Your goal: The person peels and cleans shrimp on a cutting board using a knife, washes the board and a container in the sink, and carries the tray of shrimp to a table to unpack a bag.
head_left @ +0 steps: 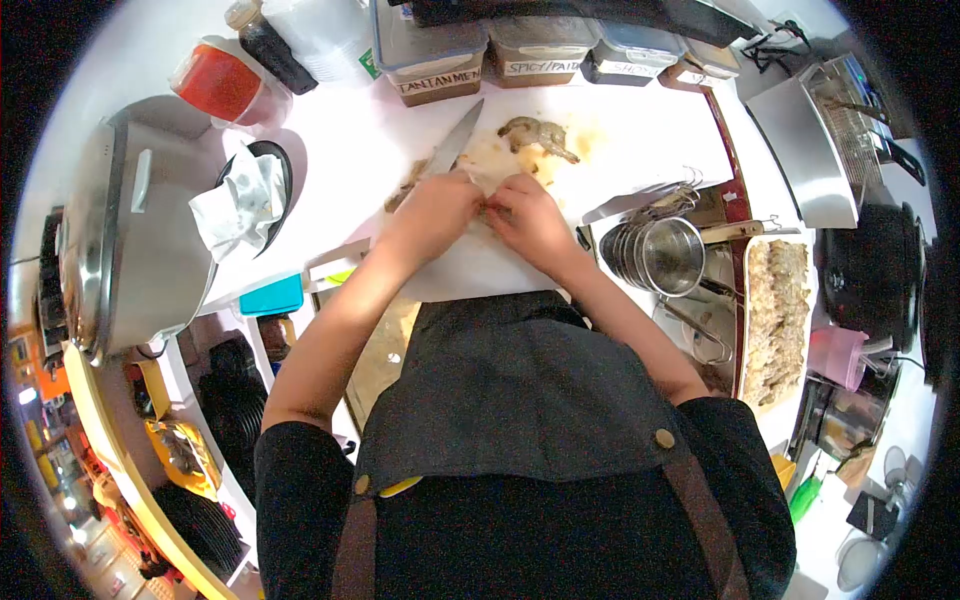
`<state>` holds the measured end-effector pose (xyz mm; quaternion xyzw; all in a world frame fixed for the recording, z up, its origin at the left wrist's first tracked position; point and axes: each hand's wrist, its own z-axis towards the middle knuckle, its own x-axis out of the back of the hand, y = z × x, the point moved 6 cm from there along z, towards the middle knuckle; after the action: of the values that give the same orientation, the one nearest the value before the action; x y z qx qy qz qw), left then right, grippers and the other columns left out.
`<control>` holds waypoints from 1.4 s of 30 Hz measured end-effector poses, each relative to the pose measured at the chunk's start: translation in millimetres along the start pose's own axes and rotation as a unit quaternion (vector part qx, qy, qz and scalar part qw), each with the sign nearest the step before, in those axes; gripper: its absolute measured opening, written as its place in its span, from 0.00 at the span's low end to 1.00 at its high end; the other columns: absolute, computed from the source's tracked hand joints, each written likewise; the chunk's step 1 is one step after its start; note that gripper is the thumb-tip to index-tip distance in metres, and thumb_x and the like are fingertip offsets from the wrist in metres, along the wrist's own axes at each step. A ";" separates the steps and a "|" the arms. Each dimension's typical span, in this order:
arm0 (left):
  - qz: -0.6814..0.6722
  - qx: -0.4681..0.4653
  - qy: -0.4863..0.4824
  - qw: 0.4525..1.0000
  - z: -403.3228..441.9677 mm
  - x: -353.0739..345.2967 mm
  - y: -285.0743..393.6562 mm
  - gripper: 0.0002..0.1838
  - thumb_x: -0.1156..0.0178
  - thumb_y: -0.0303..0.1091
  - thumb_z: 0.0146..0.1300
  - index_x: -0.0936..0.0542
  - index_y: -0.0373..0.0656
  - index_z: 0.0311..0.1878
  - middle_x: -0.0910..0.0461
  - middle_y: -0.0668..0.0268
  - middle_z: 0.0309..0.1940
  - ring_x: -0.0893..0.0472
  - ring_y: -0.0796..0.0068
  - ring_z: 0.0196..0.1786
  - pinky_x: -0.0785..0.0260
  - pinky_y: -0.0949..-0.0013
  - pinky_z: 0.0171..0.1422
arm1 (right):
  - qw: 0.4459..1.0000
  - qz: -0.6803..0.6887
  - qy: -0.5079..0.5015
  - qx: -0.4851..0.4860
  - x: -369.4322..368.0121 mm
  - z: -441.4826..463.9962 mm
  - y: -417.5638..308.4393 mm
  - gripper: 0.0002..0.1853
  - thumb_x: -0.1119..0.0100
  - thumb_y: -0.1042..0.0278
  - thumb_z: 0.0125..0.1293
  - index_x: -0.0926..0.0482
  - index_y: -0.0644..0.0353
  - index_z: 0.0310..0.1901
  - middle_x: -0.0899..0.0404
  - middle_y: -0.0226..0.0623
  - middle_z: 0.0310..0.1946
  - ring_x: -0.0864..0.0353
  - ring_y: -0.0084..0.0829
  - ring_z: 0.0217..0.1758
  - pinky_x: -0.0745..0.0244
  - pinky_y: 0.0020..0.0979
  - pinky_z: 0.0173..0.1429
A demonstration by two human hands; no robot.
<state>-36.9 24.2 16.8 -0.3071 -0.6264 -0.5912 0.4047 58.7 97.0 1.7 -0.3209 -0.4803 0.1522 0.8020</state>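
Over the white cutting board [470,270], my left hand [440,210] and my right hand [530,220] meet with fingers pinched together. Between the fingertips is something small, mostly hidden by the fingers; I cannot make out what it is. Just beyond my hands lie raw grey shrimp [540,137], with wet brownish stains around them. A knife [460,140] rests on the board above my left hand, its blade angled away to the upper right. Small brownish scraps [403,187] sit beside the knife, close to my left wrist.
Lidded, labelled tubs [430,70] line the back. At left are a black bowl with crumpled white paper [245,205] and a large metal container [165,240]. Metal strainers [670,257] hang at right, beside a tray of pale, shredded-looking food [776,310]. A teal box [272,295] is below.
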 end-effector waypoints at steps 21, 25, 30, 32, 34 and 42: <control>0.031 0.062 0.041 0.997 -10.3 3.6 -15.5 0.08 0.46 0.27 0.54 0.19 0.37 0.33 0.21 0.51 0.31 0.21 0.51 0.36 0.30 0.54 0.46 | 0.996 -0.032 0.043 -0.071 18.1 -24.9 21.4 0.04 0.38 0.77 0.51 0.22 0.61 0.30 0.26 0.40 0.28 0.26 0.41 0.36 0.27 0.36 0.42; 0.073 0.068 0.050 0.994 -10.1 -6.9 -17.2 0.08 0.47 0.27 0.54 0.19 0.35 0.31 0.21 0.51 0.31 0.21 0.50 0.36 0.29 0.54 0.46 | 0.995 -0.062 0.057 -0.061 17.8 -23.7 19.4 0.04 0.39 0.77 0.51 0.22 0.62 0.30 0.26 0.41 0.28 0.26 0.42 0.36 0.27 0.36 0.41; 0.099 0.081 0.066 0.990 -13.4 -2.8 -5.8 0.09 0.48 0.27 0.55 0.20 0.36 0.31 0.21 0.50 0.31 0.21 0.48 0.36 0.29 0.52 0.45 | 0.994 -0.065 0.080 -0.048 20.4 -23.1 15.8 0.04 0.39 0.76 0.51 0.22 0.62 0.30 0.26 0.41 0.27 0.25 0.40 0.33 0.27 0.35 0.39; 0.045 0.041 0.074 0.995 -15.5 1.9 -13.6 0.08 0.49 0.27 0.55 0.20 0.36 0.30 0.21 0.49 0.31 0.20 0.49 0.36 0.28 0.52 0.44 | 0.993 -0.037 0.076 -0.087 21.4 -25.6 18.0 0.03 0.41 0.76 0.51 0.23 0.63 0.28 0.25 0.44 0.27 0.25 0.44 0.35 0.27 0.39 0.42; 0.026 0.035 0.072 0.996 -11.9 4.3 -16.6 0.08 0.49 0.27 0.55 0.20 0.36 0.30 0.21 0.49 0.30 0.20 0.49 0.35 0.28 0.52 0.43 | 0.992 -0.028 0.068 -0.107 25.0 -24.6 19.7 0.03 0.41 0.75 0.51 0.23 0.63 0.29 0.24 0.44 0.27 0.24 0.42 0.32 0.27 0.38 0.39; 0.113 0.063 0.064 0.990 -17.3 -11.6 -8.6 0.09 0.47 0.27 0.54 0.18 0.37 0.34 0.21 0.50 0.32 0.21 0.48 0.34 0.29 0.52 0.44 | 0.989 0.025 0.049 -0.136 35.3 -19.6 -6.0 0.06 0.39 0.75 0.52 0.20 0.65 0.33 0.20 0.43 0.28 0.21 0.30 0.27 0.26 0.29 0.34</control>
<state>-36.2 7.2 1.9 -0.3118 -0.5964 -0.5194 0.5267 92.7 104.8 22.9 -0.4459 -0.4487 0.0901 0.7692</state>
